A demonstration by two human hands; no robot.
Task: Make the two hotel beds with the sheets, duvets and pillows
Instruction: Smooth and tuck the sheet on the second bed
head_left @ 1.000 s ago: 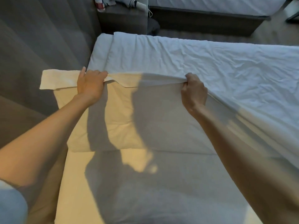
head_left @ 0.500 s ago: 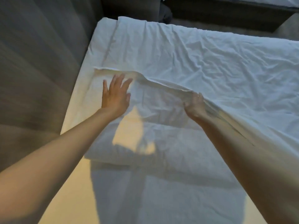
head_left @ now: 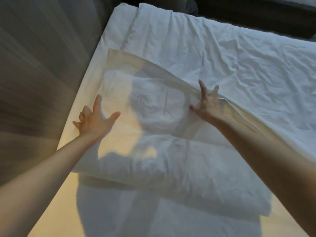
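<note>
A white pillow (head_left: 171,168) lies across the near part of the bed, on the white sheet (head_left: 56,211). A wrinkled white duvet (head_left: 230,65) covers the far part, and its near edge (head_left: 153,65) drapes over the pillow's far side. My left hand (head_left: 93,120) hovers with fingers spread over the pillow's left end, holding nothing. My right hand (head_left: 206,103) is spread under the duvet's edge, its fingers touching the fabric. My head's shadow falls on the pillow.
A grey padded headboard (head_left: 42,65) runs along the left side of the bed. Dark floor and the base of the second bed (head_left: 256,12) show past the far edge.
Both hands let go of the duvet's edge, the left one first. The fingers are now spread. The edge has dropped onto the pillow.
</note>
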